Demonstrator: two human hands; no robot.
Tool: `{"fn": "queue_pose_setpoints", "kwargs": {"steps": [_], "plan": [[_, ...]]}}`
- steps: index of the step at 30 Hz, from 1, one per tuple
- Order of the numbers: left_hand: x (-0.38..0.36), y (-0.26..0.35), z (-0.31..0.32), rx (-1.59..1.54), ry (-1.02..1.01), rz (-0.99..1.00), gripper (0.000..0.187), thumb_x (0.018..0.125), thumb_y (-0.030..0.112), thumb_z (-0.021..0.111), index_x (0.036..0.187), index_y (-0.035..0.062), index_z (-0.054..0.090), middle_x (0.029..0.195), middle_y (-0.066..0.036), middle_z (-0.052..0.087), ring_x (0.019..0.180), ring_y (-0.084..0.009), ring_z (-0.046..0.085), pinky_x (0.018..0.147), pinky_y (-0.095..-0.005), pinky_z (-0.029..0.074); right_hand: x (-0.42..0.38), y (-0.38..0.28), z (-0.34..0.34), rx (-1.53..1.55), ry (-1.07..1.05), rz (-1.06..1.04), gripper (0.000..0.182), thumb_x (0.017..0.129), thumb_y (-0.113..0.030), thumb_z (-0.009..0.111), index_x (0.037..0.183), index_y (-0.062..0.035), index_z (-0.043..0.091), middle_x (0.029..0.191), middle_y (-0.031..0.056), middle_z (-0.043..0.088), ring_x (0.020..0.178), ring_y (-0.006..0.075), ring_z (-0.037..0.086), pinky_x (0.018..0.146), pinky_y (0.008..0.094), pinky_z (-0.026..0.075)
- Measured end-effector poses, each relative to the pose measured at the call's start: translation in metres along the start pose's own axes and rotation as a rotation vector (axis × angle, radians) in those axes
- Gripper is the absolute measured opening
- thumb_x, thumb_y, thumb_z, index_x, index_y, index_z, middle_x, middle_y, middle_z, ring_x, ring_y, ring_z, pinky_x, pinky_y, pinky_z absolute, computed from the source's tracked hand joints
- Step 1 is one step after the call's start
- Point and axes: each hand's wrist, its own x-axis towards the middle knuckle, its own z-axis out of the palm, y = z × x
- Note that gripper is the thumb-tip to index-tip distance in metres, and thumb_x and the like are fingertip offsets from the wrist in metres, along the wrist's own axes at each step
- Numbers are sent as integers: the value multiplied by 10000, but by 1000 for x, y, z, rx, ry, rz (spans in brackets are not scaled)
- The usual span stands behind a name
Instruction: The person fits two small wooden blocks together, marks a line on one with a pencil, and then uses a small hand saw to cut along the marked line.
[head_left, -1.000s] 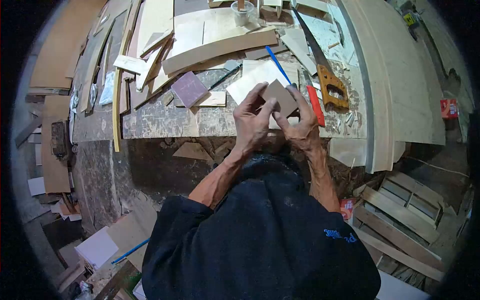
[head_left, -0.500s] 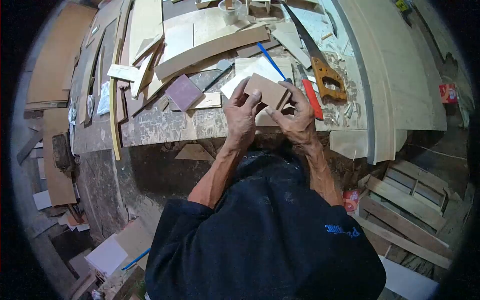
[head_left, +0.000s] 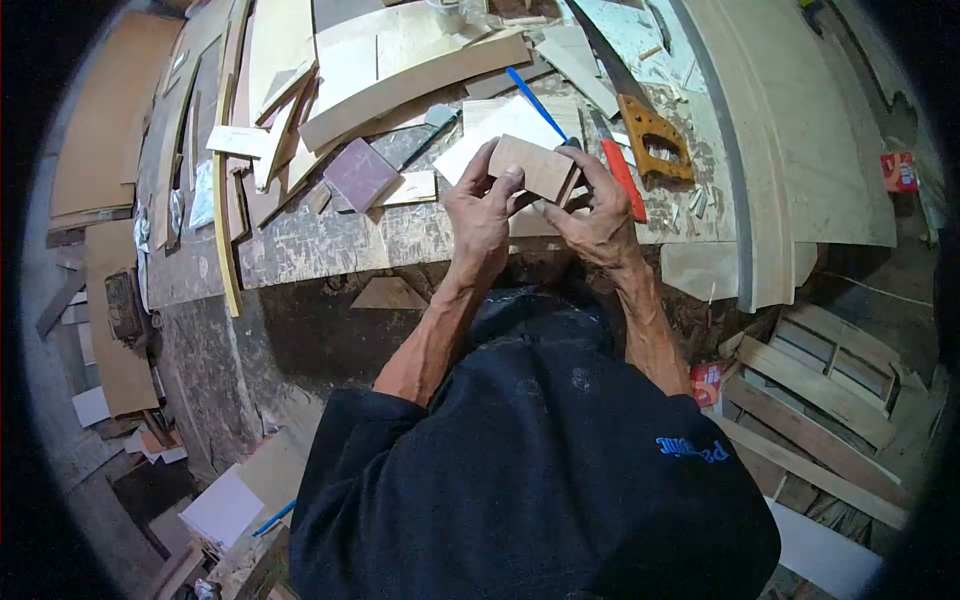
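Observation:
Between both hands I hold a small rectangular wooden block point(head_left: 535, 165), tilted above the bench's front edge. My left hand point(head_left: 482, 212) grips its left end, with the thumb pressed on the broad face. On the other end, my right hand point(head_left: 598, 212) has its fingers at the upper corner and its thumb below. White sheets point(head_left: 508, 122) lie behind the block. A blue pen-like stick point(head_left: 536, 104) rests across them. Just right of my right hand is a red-handled tool point(head_left: 622, 180), its blade partly covered.
A handsaw point(head_left: 655, 140) with a wooden handle lies on the bench point(head_left: 310, 250) at the right. A purple square pad point(head_left: 360, 175) and a long curved board point(head_left: 415, 88) sit at the left. Wooden frames point(head_left: 820, 390) and offcuts fill the floor on both sides.
The block has tipped, so its broad face looks shallower and its side edge shows more. Both hands still hold it. The whole view has shifted slightly.

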Motion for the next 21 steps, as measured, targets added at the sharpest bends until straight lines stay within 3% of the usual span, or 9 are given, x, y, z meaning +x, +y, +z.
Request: {"fn": "queue_pose_setpoints", "kwargs": {"steps": [17, 20, 21], "plan": [[-2, -3, 0, -18, 17, -48, 482, 885, 23, 627, 1346, -24, 495, 1045, -116, 632, 875, -158, 637, 734, -289, 585, 0, 0, -6, -137, 29, -132, 616, 667, -148, 798, 1213, -9, 548, 1011, 198, 619, 898, 346, 653, 748, 397, 536], [-3, -5, -2, -15, 11, -36, 474, 886, 22, 627, 1341, -24, 502, 1063, -126, 636, 887, -164, 640, 745, -290, 584, 0, 3, -7, -184, 30, -178, 613, 678, -151, 799, 1218, -7, 546, 1017, 189, 622, 895, 313, 662, 742, 393, 541], [-3, -5, -1, -27, 7, -25, 469, 887, 21, 627, 1338, -24, 505, 1070, -129, 637, 894, -165, 640, 752, -289, 583, -1, 2, -7, -79, 9, -103, 607, 691, -163, 799, 1219, -3, 545, 1035, 182, 624, 890, 292, 663, 743, 381, 541]]}}
